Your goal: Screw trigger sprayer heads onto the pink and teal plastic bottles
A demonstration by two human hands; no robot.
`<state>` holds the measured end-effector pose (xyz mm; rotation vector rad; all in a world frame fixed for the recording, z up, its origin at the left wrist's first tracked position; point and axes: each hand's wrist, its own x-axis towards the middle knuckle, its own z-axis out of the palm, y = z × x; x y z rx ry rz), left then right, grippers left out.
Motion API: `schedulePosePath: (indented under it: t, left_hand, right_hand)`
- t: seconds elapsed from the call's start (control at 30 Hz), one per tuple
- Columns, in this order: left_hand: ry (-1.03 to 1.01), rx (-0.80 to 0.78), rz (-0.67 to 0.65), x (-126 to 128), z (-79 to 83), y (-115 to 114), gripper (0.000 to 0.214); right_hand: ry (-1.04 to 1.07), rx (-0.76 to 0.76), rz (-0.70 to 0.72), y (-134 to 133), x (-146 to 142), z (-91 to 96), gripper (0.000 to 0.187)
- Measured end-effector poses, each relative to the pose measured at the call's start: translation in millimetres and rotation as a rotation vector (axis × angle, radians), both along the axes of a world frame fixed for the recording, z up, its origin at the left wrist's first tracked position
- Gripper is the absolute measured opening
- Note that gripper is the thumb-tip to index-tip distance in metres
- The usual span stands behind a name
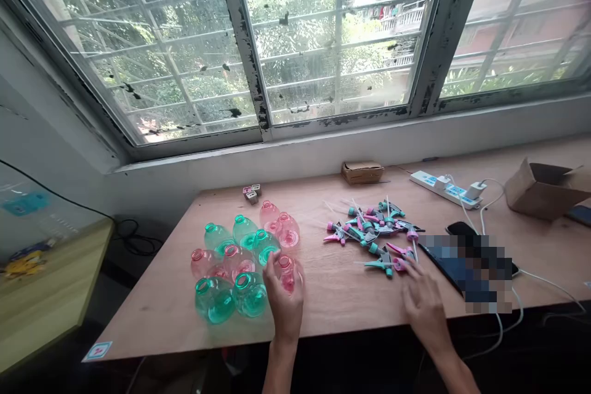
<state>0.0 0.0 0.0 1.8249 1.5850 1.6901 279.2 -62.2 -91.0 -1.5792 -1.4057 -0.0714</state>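
Observation:
My left hand point(287, 298) is closed around a pink clear plastic bottle point(287, 263), which stands at the right edge of a cluster of bottles. Beside it are several green bottles point(215, 300) and several other pink bottles point(289, 231), all with open necks. My right hand point(423, 298) reaches over the table with its fingers stretched out. Its fingertips are at a pink trigger spray head point(401, 263); the hand hides part of the contact. A heap of green and pink spray heads point(367, 228) with thin white tubes lies just beyond.
A power strip point(446, 189) with plugged-in chargers and white cables lies at the right. Near it are an open cardboard box point(538, 197), a black phone point(462, 229) and a dark flat device point(443, 268). A small carton point(362, 172) and little blocks point(252, 192) sit towards the window.

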Motion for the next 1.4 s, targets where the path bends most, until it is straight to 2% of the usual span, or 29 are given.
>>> schedulePosePath:
  t: [0.07, 0.13, 0.33, 0.43, 0.53, 0.6, 0.67, 0.8, 0.9, 0.97, 1.03, 1.2, 1.3, 1.4]
  left_hand:
    - [0.024, -0.023, -0.032, 1.4, -8.7, 0.6, 0.051]
    - [0.042, -0.061, -0.080, 2.4, -18.7, -0.5, 0.048]
    - [-0.141, -0.338, -0.319, -2.5, -52.1, 4.2, 0.071]
    - [-0.089, -0.436, -0.380, -3.2, -59.2, 8.1, 0.085]
    - [0.007, -0.507, -0.388, 1.1, -60.2, 9.8, 0.088]
    - [-0.085, -0.520, -0.388, 3.8, -60.9, 10.0, 0.087]
    - [-0.262, -0.530, -0.413, 3.6, -61.3, 9.9, 0.082]
    - [-0.425, -0.520, -0.483, -5.8, -56.0, 9.8, 0.078]
    - [-0.447, -0.501, -0.497, -12.3, -49.7, 10.6, 0.076]
    - [-0.497, -0.531, -0.510, -13.1, -48.2, 11.0, 0.077]
    - [-0.576, -0.576, -0.531, -11.8, -48.7, 10.6, 0.081]
    - [-0.601, -0.591, -0.537, -11.3, -44.0, 5.7, 0.063]
    - [-0.549, -0.570, -0.543, -15.2, -37.9, 3.4, 0.060]
    - [-0.543, -0.572, -0.512, -17.4, -36.8, 3.2, 0.060]
  right_hand:
    - [-0.069, -0.051, -0.113, 3.0, 19.5, -4.9, 0.059]
    - [-0.145, -0.140, -0.160, 7.0, 30.6, -9.6, 0.067]
    - [-0.325, -0.364, -0.203, 17.1, 27.2, -18.5, 0.055]
    - [-0.307, -0.386, -0.194, 19.2, 28.3, -18.8, 0.051]
    - [-0.232, -0.310, -0.155, 15.9, 33.1, -16.0, 0.046]
    - [-0.130, -0.229, -0.105, 9.7, 34.2, -11.8, 0.042]
    - [0.043, -0.178, -0.060, 1.4, 30.6, -6.4, 0.038]
    - [0.354, -0.142, -0.071, -8.7, 4.3, 5.8, 0.032]
    - [0.617, -0.142, 0.058, -0.3, -27.5, 17.1, 0.032]
    - [0.860, -0.162, 0.175, 10.7, -45.7, 24.2, 0.040]
    - [0.975, -0.195, 0.240, 20.6, -55.6, 28.4, 0.042]
    - [1.182, -0.187, 0.235, 28.5, -46.9, 24.9, 0.041]
    - [1.336, -0.175, 0.304, 27.6, -39.3, 23.0, 0.037]
    - [1.333, -0.221, 0.357, 26.9, -39.0, 22.9, 0.036]
